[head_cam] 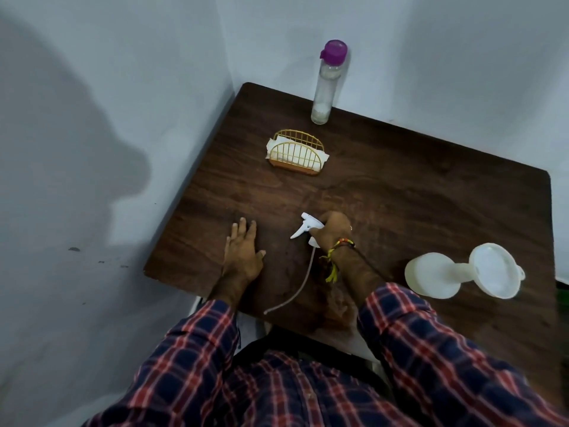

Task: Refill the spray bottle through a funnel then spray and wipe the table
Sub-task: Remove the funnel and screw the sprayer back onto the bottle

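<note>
My right hand [332,231] grips the white spray head [308,227] near the middle of the dark wooden table [400,186]; its thin dip tube [295,291] trails toward the front edge. My left hand [243,251] lies flat on the table, fingers apart, holding nothing. At the right, the translucent white spray bottle [431,278] stands with a white funnel [495,269] leaning in its neck. A tall clear bottle with a purple cap [326,84] stands at the back by the wall.
A gold wire napkin holder with white napkins [297,152] sits behind my hands. White walls close the table's left and far sides. The table's front edge runs just above my checked shirt sleeves.
</note>
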A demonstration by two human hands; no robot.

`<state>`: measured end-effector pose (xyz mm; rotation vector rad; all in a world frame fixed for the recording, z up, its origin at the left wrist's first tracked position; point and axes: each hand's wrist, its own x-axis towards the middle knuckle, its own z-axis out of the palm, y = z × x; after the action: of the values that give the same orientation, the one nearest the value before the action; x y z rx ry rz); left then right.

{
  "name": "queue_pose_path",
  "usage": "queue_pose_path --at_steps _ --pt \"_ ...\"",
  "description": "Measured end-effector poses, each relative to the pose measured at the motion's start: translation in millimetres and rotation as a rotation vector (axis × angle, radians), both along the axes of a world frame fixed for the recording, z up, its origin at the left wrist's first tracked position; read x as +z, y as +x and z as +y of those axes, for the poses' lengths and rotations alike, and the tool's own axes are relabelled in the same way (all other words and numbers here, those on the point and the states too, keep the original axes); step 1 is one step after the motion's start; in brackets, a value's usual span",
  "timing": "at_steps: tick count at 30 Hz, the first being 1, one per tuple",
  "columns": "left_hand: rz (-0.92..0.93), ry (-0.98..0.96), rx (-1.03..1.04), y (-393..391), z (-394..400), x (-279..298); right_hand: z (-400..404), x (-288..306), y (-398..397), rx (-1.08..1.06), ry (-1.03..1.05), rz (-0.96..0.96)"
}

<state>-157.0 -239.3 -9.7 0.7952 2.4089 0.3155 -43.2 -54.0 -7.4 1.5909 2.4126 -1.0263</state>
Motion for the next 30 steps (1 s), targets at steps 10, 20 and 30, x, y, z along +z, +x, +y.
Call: queue_pose_path --at_steps 10,20,30 --pt "-0.099 0.154 0.218 -0.9 39.1 38.7 -4.5 72.5 42.8 -0.077 0.199 0.187" --pt "-0.216 0.803 -0.147 105.4 130.3 131.2 -22.8 128.7 146.4 -0.171 0.201 0.361" --pt "-0.367 0.490 -0.628 214.8 185.3 159.3 -16.3 132.4 235.7 -0.074 0.030 0.288"
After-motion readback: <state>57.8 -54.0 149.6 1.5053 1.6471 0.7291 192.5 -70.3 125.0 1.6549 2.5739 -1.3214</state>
